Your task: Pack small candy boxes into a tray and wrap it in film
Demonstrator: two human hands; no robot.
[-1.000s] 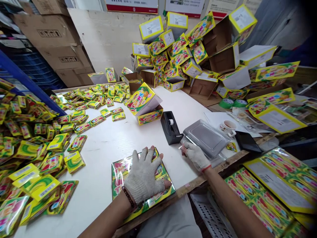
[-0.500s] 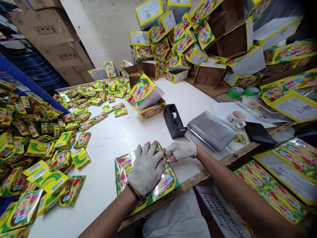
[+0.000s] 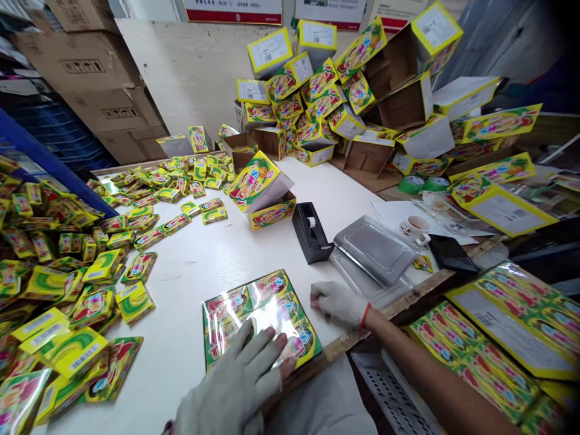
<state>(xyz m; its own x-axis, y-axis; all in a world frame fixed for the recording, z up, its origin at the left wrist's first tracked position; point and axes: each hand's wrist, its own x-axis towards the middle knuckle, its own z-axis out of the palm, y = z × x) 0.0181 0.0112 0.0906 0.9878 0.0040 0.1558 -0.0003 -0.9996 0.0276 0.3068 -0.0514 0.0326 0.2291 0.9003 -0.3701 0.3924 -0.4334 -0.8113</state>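
Note:
A flat pack of fruit-print boxes (image 3: 272, 290) under shiny clear plastic lies near the table's front edge. My left hand (image 3: 235, 374), in a pale knit glove with bare fingertips, is open with fingers spread over the pack's near part. Just right of the pack, my right hand (image 3: 338, 302) is gloved too and closed, fingers curled low over the table; whatever they hold, if anything, is hidden. A black tape dispenser (image 3: 312, 235) stands beyond it. Clear plastic trays (image 3: 376, 251) lie stacked to its right.
Loose small fruit-print boxes (image 3: 97, 302) heap up on the left. An opened display carton (image 3: 272, 214) stands mid-table, with more cartons (image 3: 317, 90) piled behind. A cup (image 3: 414, 228) and a dark tablet-like slab (image 3: 452, 252) sit at right. Packed boxes (image 3: 480, 356) are beside the table.
My left hand has slid back toward me, uncovering the pack's far part. My right hand has come away from the pack to its right side. The camera view has tilted up.

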